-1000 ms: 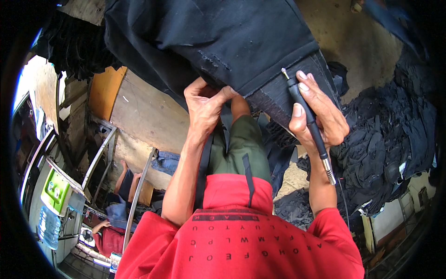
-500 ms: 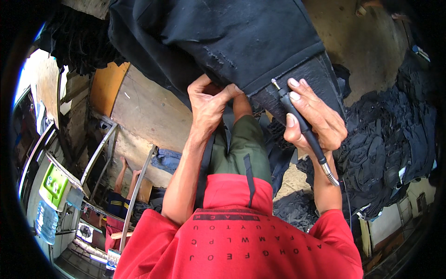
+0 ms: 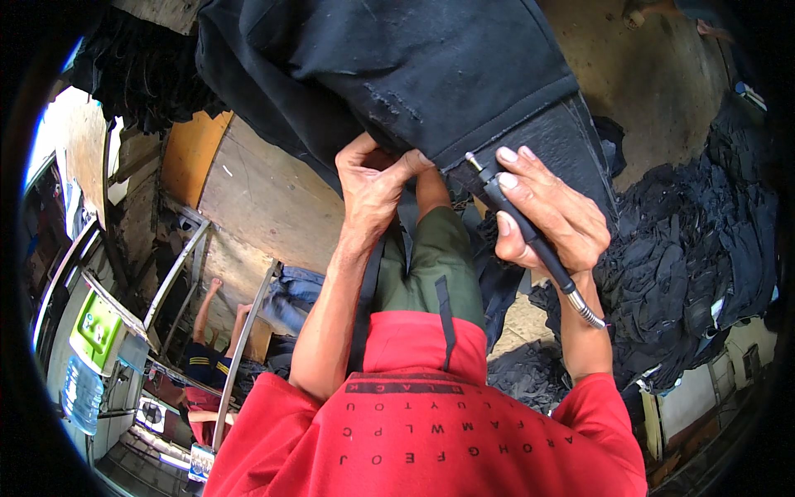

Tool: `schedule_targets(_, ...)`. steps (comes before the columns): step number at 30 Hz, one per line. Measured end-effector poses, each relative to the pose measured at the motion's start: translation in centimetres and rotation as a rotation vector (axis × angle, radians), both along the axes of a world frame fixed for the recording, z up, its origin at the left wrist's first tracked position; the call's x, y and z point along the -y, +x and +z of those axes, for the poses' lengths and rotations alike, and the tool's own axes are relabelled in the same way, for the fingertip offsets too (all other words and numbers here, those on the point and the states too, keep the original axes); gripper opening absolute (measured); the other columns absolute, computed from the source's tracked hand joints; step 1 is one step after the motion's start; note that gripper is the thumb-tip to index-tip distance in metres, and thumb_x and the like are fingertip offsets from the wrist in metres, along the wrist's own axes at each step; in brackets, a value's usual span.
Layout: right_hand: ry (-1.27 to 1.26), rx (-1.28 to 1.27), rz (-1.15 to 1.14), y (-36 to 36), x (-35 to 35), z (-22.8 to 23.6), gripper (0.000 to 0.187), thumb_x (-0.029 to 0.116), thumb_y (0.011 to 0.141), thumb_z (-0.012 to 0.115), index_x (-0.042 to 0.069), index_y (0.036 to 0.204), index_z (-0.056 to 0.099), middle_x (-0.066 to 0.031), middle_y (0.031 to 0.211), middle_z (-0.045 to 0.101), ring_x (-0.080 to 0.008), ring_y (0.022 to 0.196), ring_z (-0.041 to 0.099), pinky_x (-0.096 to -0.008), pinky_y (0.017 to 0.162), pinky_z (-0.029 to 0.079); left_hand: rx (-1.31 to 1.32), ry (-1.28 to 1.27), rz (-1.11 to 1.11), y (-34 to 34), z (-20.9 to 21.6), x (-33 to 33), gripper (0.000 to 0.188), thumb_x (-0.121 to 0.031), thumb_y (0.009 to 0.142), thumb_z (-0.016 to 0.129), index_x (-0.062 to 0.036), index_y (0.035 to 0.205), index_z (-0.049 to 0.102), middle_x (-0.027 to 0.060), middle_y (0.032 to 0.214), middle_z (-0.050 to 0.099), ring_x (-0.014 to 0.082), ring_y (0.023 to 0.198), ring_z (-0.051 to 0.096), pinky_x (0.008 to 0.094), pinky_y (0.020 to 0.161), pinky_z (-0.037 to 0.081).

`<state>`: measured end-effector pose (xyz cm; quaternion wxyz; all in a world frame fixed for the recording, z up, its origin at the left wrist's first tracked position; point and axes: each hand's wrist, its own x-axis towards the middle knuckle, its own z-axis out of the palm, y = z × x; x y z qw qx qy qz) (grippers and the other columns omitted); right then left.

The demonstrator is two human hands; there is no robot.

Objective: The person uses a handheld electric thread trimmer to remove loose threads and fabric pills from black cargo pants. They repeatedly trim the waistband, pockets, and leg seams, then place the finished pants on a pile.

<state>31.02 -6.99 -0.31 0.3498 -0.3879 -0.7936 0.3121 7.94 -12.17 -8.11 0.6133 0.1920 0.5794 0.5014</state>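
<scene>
Against the black garment (image 3: 431, 74), rotary tool (image 3: 530, 236) tip now higher, closer.

Dirt floor (image 3: 646, 74) w/ dark clothes pile (image 3: 704, 265).

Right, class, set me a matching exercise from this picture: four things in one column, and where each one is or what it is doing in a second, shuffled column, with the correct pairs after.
Things:
1. left hand
2. right hand
3. pile of dark garments
4. water bottle

Places or states:
A. heaped at the person's right
B. wrapped around the black rotary handpiece
C. pinching the edge of the black jeans
D. standing at the far lower left, beside a green machine

Pairs: 1-C, 2-B, 3-A, 4-D
</scene>
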Motion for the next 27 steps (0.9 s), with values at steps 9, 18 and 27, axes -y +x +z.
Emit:
schedule_targets(9,0.039,0.034,-0.094,0.27,0.15,-0.17,0.031,0.002,0.086,0.073,-0.011,0.113,0.078,-0.031,0.107,0.081,-0.0441,0.108,0.081,-0.0521,0.102,0.065,-0.011,0.03,0.0,-0.06,-0.14,0.1,0.025,0.009,0.086,0.086,0.0062,0.111,0.08,0.0097,0.11,0.083,0.0169,0.098,0.075,0.0331,0.092,0.061)
schedule_targets(18,0.035,0.034,-0.204,0.61,0.3,-0.26,0.033,0.001,0.087,0.069,-0.013,0.116,0.077,-0.0322,0.11,0.08,-0.0438,0.11,0.081,-0.0552,0.105,0.063,-0.023,0.018,0.005,0.0,-0.12,0.11,0.022,0.01,0.087,0.084,0.006,0.108,0.08,0.0091,0.107,0.083,0.0171,0.097,0.076,0.0331,0.091,0.061)
schedule_targets(27,0.032,0.054,-0.242,0.61,0.22,-0.33,0.032,0.001,0.085,0.07,-0.012,0.114,0.079,-0.0303,0.112,0.081,-0.0426,0.111,0.081,-0.0531,0.107,0.062,0.014,0.026,0.028,0.21,-0.13,0.01,0.024,0.01,0.087,0.085,0.0071,0.109,0.079,0.0105,0.107,0.082,0.0186,0.097,0.076,0.0342,0.092,0.061)
